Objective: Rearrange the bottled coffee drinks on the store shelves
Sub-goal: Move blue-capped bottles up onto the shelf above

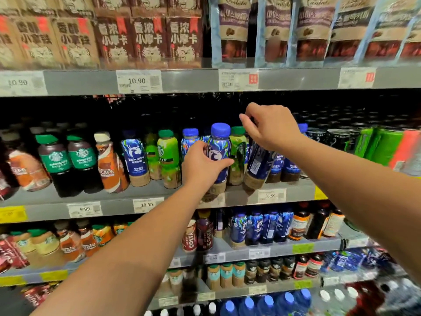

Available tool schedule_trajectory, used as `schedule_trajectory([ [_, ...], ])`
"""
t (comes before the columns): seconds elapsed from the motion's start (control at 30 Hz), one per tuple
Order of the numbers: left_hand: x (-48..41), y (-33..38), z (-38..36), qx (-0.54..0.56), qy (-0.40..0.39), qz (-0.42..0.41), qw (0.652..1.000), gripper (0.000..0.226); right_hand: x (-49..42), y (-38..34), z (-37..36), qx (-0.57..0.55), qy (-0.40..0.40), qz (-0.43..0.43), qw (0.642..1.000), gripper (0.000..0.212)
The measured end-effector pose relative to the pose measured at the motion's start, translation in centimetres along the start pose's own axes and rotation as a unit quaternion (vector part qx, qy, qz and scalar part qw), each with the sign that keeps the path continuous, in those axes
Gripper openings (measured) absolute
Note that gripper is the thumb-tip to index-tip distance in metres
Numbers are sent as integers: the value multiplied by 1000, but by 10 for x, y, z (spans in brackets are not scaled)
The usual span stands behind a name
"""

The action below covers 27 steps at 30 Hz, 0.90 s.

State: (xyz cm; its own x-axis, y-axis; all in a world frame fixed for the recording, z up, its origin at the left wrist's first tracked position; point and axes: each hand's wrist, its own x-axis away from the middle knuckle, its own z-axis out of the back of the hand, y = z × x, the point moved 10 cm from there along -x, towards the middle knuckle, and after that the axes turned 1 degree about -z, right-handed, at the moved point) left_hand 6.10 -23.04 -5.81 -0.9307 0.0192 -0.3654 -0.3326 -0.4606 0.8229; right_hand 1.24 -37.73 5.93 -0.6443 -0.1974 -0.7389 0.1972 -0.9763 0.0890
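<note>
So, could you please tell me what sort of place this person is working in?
Most likely a supermarket or convenience store drinks aisle: tiered grey shelves carry price tags on their edges, rows of bottled coffee drinks face outward, and packaged coffee bags fill the top shelf.

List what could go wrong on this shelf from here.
1. The blue-capped bottle in the left hand sits at the very front lip of the shelf; letting go early could drop it.
2. The dark blue bottle under the right hand is tilted, so it may topple onto its neighbours.
3. The green bottle stands tight between the two and could get knocked over.
</note>
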Motion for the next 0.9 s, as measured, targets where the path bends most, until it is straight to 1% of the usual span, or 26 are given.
schedule_trajectory([
  [0.17, -7, 4, -5, 8, 12, -12, 1000, 55, 3, 10, -4, 21, -4, -4, 1000, 33],
  [0.27, -10, 5, -9, 8, 17, -14, 1000, 55, 5, 13, -7, 20, -5, 2, 1000, 33],
  [0.5, -14, 2, -18, 9, 18, -11, 1000, 51, 4, 24, -15, 25, -14, -16, 999, 29],
  [0.63, -17, -3, -20, 12, 22, -11, 1000, 52, -3, 23, -23, 27, -22, -16, 999, 26],
  [0.8, -23, -8, -20, 9, 23, -9, 1000, 54, -11, 24, -33, 33, -18, -30, 999, 29],
  [0.9, -26, -11, -20, -11, 24, -7, 1000, 53, -15, 26, -45, 48, -25, -37, 998, 30],
])
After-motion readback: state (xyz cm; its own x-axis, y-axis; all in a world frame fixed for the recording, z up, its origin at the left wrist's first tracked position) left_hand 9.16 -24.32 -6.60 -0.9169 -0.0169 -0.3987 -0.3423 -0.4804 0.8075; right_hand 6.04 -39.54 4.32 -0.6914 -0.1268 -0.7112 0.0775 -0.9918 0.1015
